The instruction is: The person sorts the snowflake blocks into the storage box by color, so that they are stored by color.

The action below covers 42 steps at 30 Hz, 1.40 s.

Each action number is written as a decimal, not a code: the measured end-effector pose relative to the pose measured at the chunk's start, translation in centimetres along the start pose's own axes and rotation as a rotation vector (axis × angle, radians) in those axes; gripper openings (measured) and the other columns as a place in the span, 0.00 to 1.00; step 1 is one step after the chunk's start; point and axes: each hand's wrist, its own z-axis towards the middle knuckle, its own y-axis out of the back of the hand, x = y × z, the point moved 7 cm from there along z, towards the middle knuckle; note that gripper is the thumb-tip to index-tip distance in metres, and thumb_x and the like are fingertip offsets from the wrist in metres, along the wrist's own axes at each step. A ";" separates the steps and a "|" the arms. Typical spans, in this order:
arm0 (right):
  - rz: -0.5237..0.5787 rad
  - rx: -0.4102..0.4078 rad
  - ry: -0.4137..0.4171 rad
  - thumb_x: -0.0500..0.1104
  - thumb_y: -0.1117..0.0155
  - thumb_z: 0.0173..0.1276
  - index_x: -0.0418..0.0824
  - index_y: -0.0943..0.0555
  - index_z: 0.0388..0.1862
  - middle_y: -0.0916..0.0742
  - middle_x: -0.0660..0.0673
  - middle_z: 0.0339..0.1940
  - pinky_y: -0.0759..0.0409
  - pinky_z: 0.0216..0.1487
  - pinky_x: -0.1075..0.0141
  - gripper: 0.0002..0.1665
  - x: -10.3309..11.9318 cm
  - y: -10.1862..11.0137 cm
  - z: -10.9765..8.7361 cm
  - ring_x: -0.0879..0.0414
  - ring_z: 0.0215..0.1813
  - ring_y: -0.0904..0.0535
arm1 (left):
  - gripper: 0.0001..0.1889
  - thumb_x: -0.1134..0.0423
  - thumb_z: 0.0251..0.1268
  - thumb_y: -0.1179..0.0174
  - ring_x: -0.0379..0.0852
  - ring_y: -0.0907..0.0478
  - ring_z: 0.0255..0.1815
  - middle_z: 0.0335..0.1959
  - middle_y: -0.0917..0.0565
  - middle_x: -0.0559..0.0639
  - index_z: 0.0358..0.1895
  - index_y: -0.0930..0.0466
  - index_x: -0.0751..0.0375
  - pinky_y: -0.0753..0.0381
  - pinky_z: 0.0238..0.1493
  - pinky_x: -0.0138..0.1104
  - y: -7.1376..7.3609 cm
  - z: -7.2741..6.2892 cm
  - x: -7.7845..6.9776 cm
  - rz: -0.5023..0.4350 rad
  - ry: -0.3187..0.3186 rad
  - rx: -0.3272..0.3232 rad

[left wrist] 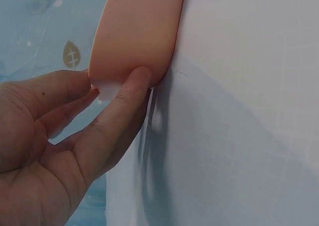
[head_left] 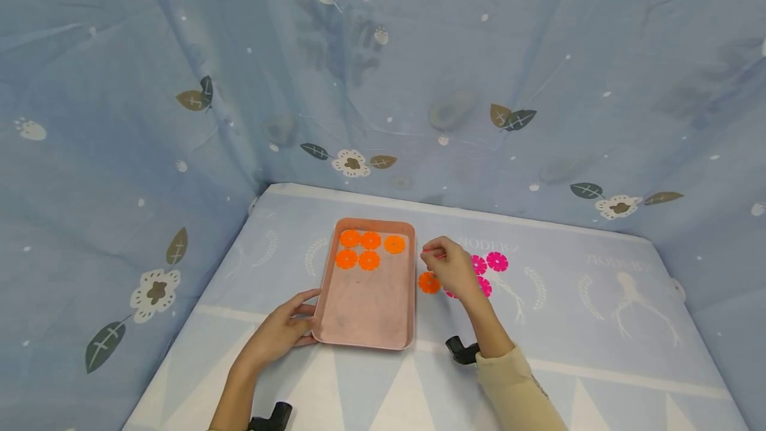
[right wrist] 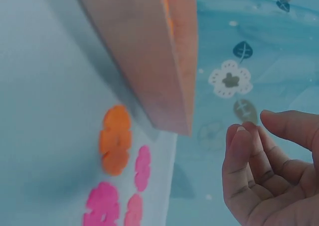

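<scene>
A pink tray [head_left: 365, 308] holds several orange flower-shaped pieces [head_left: 369, 260] at its far end. My left hand [head_left: 278, 332] grips the tray's near left corner; in the left wrist view, one fingertip presses against the outer wall [left wrist: 124, 47]. Just past the tray's right edge, my right hand [head_left: 449, 265] hovers over loose flower pieces. Its fingers [right wrist: 241, 151] are loosely bent, with a gap to the thumb and nothing visible between them. A thin reddish sliver shows by its fingertips in the head view; whether it lies on the table beneath, I cannot tell.
On the table, beside the tray, lie one orange flower piece [head_left: 428, 283] and several pink flower pieces [head_left: 497, 261], some partly hidden by my right hand. Patterned blue cloth [head_left: 419, 85] hangs behind and at both sides. Black wrist mounts [head_left: 461, 351] sit on my forearms.
</scene>
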 end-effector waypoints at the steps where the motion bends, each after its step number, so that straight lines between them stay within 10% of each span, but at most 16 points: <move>1: 0.002 -0.003 -0.006 0.40 0.34 0.71 0.34 0.19 0.49 0.16 0.42 0.37 0.14 0.36 0.61 0.12 -0.3 0.2 -0.1 0.40 0.38 0.17 | 0.28 0.74 0.73 0.45 0.59 0.19 0.50 0.58 0.26 0.69 0.74 0.37 0.63 0.13 0.43 0.42 0.0 0.0 0.0 0.000 0.001 0.002; 21: -0.035 0.010 -0.156 0.39 0.28 0.64 0.35 0.18 0.46 0.19 0.45 0.34 0.19 0.30 0.65 0.13 -7.1 0.1 0.0 0.52 0.31 0.21 | 0.29 0.73 0.72 0.45 0.59 0.18 0.49 0.59 0.26 0.69 0.75 0.37 0.63 0.13 0.43 0.41 0.0 0.0 0.0 -0.021 -0.003 0.020; 42: -0.244 0.093 -0.108 0.39 0.21 0.54 0.35 0.19 0.43 0.21 0.44 0.32 0.25 0.32 0.63 0.20 -7.5 -1.1 0.2 0.51 0.34 0.27 | 0.29 0.73 0.73 0.46 0.60 0.19 0.50 0.60 0.27 0.70 0.75 0.38 0.63 0.13 0.44 0.42 0.0 -0.1 0.0 -0.029 -0.013 0.028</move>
